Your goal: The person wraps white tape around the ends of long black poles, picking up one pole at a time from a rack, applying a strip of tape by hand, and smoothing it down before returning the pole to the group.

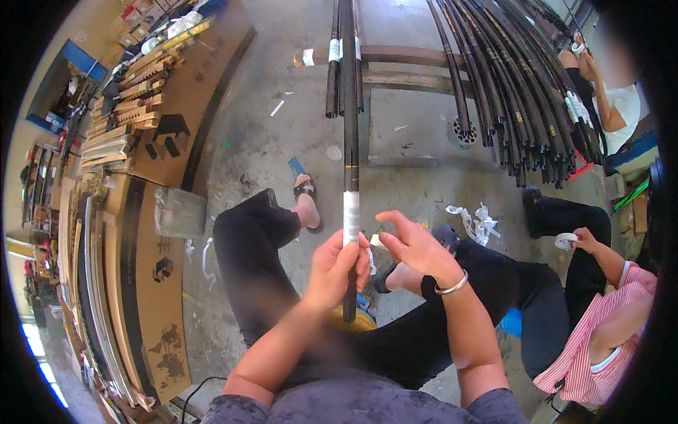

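Observation:
A long black pole runs upright through the middle of the view, its near end below my hands. A band of white tape is wrapped around it. My left hand is closed around the pole just under that band. A loose white strip shows by its fingers. Just right of the pole is my right hand, its index finger raised and bent. A small white piece, probably tape, sits at its thumb; the other fingers are partly hidden.
Many black poles lie at the far right, and more poles rest across a brown beam. Cardboard boxes with wooden strips stand left. A co-worker in striped clothing at right holds a tape roll. Crumpled white strips litter the floor.

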### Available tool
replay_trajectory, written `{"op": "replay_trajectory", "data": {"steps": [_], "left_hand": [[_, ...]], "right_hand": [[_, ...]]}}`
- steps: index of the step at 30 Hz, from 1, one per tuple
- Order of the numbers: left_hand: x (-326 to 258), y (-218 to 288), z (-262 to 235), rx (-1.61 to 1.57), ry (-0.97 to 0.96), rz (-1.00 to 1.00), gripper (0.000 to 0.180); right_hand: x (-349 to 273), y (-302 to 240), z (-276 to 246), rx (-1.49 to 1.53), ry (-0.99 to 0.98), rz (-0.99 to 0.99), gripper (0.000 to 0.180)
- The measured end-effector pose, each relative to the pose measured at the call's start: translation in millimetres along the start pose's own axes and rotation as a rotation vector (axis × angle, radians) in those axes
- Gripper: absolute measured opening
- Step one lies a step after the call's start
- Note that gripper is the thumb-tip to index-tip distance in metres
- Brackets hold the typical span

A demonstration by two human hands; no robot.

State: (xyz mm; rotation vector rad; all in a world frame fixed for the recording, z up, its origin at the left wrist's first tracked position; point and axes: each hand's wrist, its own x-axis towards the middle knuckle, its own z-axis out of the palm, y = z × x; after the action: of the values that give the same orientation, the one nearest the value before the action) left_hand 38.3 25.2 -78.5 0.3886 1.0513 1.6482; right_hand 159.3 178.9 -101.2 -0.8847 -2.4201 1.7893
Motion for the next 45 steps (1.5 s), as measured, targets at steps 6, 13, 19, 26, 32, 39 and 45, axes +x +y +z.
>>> {"op": "replay_trajectory", "data": {"steps": [6, 13, 19, 26, 32, 39, 45], "left_hand": [[3, -10, -7, 0.211, 0.103, 0.053, 0.016], [3, -7, -4, 0.258, 0.135, 0.053, 0.013], [6, -6, -6, 0.252, 0.155, 0.045, 0.013], [32, 71, -15, 0.419, 0.194, 0.181, 0.022], [115, 152, -15, 0.871, 0.307, 0.313, 0.026], [242, 165, 12, 1.373, 0.424, 0.462, 0.042], [283, 150, 57, 1.732, 0.526, 0.507, 0.040]], "right_hand": [[1, -1, -1, -0.011, 0.007, -0.001, 0.034], [-1, -4, -3, -0.048, 0.018, -0.004, 0.039], [-2, -5, -3, -0.038, 0.013, 0.020, 0.041], [-3, -6, -4, -0.107, 0.024, -0.048, 0.043], [0, -4, -6, -0.134, -0.009, -0.023, 0.046], [0, -19, -5, -0.206, -0.046, -0.051, 0.045], [-4, -9, -10, -0.199, 0.005, -0.075, 0.046]]}}
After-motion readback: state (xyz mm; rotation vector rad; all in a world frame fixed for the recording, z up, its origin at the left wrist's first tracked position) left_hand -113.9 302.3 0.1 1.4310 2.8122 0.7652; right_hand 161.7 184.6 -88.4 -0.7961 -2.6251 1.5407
